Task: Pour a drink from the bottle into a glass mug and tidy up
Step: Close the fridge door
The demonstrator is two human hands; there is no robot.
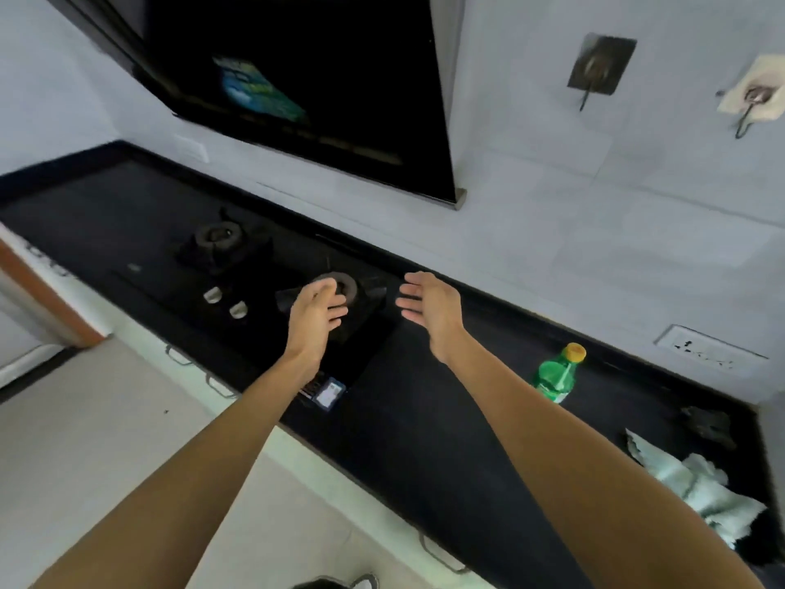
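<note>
Your left hand (316,311) and right hand (428,310) hang released, empty, above the hob (238,265); right of it stands a green, yellow-capped bottle (558,374), label unreadable.

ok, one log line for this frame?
left hand: open, empty | right hand: open, empty | bottle: capped, upright on counter, untouched | glass mug: not in view | cloth: counter, far right

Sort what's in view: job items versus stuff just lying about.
Job: green bottle, capped, standing on the counter; left hand and right hand, both empty; white cloth, maybe for tidying. No glass mug in view.
Lying about: gas hob, range hood, wall hooks, wall socket.
</note>
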